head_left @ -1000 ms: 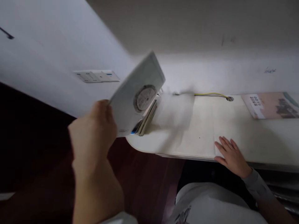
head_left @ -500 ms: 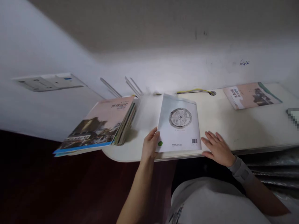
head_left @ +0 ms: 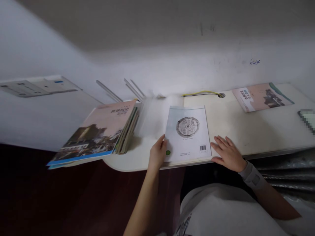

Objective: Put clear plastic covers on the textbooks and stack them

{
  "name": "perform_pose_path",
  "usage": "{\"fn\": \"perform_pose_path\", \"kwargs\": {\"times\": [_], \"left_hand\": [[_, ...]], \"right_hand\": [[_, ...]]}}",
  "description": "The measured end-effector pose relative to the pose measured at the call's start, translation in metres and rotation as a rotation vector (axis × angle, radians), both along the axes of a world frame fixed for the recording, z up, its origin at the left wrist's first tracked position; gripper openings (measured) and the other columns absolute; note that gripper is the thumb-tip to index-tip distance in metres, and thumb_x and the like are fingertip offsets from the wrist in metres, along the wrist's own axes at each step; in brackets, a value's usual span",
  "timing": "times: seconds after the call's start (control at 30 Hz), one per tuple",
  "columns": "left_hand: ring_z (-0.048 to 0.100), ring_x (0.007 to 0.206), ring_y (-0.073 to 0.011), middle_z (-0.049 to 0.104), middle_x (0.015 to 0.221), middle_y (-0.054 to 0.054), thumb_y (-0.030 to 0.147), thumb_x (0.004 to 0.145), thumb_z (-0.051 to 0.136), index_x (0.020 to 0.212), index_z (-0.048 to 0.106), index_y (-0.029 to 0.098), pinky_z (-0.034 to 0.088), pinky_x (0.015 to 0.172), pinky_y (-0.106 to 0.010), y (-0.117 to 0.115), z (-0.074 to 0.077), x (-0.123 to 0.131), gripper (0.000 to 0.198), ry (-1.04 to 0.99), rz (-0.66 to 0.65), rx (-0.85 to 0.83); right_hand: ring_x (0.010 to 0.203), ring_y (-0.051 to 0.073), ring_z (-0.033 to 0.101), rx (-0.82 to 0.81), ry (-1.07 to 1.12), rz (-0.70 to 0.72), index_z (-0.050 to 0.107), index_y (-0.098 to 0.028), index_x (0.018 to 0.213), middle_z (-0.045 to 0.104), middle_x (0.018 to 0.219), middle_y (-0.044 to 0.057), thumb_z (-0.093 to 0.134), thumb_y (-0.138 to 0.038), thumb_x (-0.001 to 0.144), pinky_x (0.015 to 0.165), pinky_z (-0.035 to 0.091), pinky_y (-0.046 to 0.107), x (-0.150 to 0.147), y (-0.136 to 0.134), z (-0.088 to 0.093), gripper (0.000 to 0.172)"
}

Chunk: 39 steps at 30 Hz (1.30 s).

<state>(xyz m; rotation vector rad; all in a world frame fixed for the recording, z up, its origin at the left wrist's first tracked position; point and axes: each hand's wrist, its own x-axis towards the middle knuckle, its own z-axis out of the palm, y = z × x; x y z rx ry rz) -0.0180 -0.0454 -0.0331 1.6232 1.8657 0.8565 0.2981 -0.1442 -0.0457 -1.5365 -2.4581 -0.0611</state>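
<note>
A book (head_left: 188, 144) lies on the white desk (head_left: 233, 134) in front of me, its pale back cover up with a round grey disc picture and a barcode. My left hand (head_left: 157, 152) is closed on its left edge, thumb at the cover's side and the other fingers mostly hidden. At the lower right edge of the book, my right hand (head_left: 228, 154) lies flat with fingers apart, its fingertips touching or very close to the cover's edge. A grey band (head_left: 253, 175) circles the right wrist.
A stack of books (head_left: 95, 131) with a pink cover on top overhangs the desk's left end. Another pink book (head_left: 263, 97) lies at the back right. A yellow cable (head_left: 203, 93) runs to a hole by the wall. A socket panel (head_left: 39, 87) is on the left wall.
The book's raised far-left part has come down, and its cover now lies flat. Both hands stay at its sides. The view has shifted slightly.
</note>
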Motion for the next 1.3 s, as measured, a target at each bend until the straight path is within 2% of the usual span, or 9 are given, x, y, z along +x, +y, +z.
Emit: {"fn": "perform_pose_path", "kwargs": {"times": [0.17,0.3,0.43,0.53,0.83,1.07,1.17,1.23,1.3], "left_hand": [[0.063,0.101,-0.0263,0.061,0.121,-0.021,0.034,0.088,0.044,0.132,0.051,0.006,0.051,0.088,-0.039,-0.007,0.005,0.006,0.052,0.303,-0.039,0.137],[0.04,0.133,-0.0387,0.044,0.142,-0.027,0.033,0.091,0.047,0.127,0.056,0.004,0.039,0.103,-0.054,-0.032,0.008,0.015,0.047,0.621,-0.019,0.247],[0.026,0.139,-0.0476,0.034,0.148,-0.03,0.049,0.092,0.045,0.13,0.052,-0.001,0.028,0.103,-0.07,-0.062,-0.001,0.035,0.063,0.826,0.0,0.185],[0.027,0.138,-0.0476,0.035,0.145,-0.033,0.054,0.092,0.041,0.131,0.05,-0.005,0.027,0.103,-0.071,-0.073,-0.011,0.047,0.071,0.861,0.053,0.174],[0.034,0.137,-0.0428,0.041,0.142,-0.031,0.042,0.097,0.032,0.13,0.053,-0.002,0.03,0.102,-0.069,-0.072,-0.025,0.054,0.059,0.792,0.096,0.193],[0.026,0.14,-0.0439,0.04,0.143,-0.03,0.032,0.096,0.037,0.127,0.056,0.002,0.019,0.105,-0.073,-0.076,-0.014,0.06,0.047,0.684,0.071,0.21],[0.03,0.139,-0.0392,0.039,0.146,-0.028,0.035,0.095,0.043,0.144,0.037,0.007,0.028,0.107,-0.065,-0.076,-0.007,0.073,0.057,0.46,-0.095,0.327],[0.035,0.139,-0.0326,0.036,0.149,-0.025,0.035,0.094,0.047,0.153,0.011,0.012,0.038,0.107,-0.052,-0.073,-0.003,0.088,0.073,0.267,-0.241,0.423],[0.038,0.138,-0.0268,0.035,0.15,-0.022,0.031,0.094,0.046,0.152,-0.013,0.015,0.042,0.106,-0.043,-0.068,0.0,0.108,0.084,0.13,-0.338,0.523]], "right_hand": [[0.141,0.03,0.03,0.032,-0.003,-0.025,0.042,-0.015,0.142,0.035,0.152,0.018,0.046,-0.042,0.094,0.111,0.027,0.054,-0.009,-0.004,0.006,0.055],[0.142,0.029,0.028,0.065,-0.015,0.054,0.041,-0.017,0.142,0.034,0.153,0.015,0.045,-0.04,0.095,0.113,0.022,0.056,-0.02,-0.009,0.01,0.052],[0.139,0.03,0.033,0.063,-0.015,0.07,0.044,-0.014,0.14,0.043,0.147,0.018,0.048,-0.046,0.093,0.113,0.024,0.057,-0.031,-0.012,0.006,0.057],[0.139,0.032,0.035,0.061,-0.028,0.055,0.045,-0.013,0.139,0.042,0.147,0.02,0.051,-0.046,0.091,0.111,0.026,0.058,-0.037,-0.014,0.001,0.058],[0.14,0.035,0.032,0.068,-0.039,0.044,0.044,-0.009,0.139,0.04,0.147,0.024,0.056,-0.045,0.089,0.112,0.025,0.058,-0.04,-0.017,-0.006,0.063],[0.139,0.035,0.034,0.06,-0.045,0.038,0.046,-0.01,0.138,0.04,0.147,0.024,0.056,-0.046,0.089,0.111,0.026,0.058,-0.041,-0.016,-0.004,0.062],[0.139,0.034,0.033,0.048,-0.025,0.051,0.046,-0.012,0.138,0.041,0.147,0.022,0.055,-0.048,0.089,0.111,0.027,0.058,-0.041,-0.015,-0.002,0.062],[0.138,0.031,0.035,0.031,0.009,0.075,0.049,-0.014,0.136,0.044,0.146,0.019,0.052,-0.048,0.091,0.111,0.029,0.053,-0.037,-0.013,0.002,0.056],[0.137,0.027,0.038,0.032,0.054,0.045,0.052,-0.016,0.132,0.048,0.144,0.016,0.046,-0.045,0.094,0.11,0.032,0.048,-0.025,-0.008,0.005,0.049]]}}
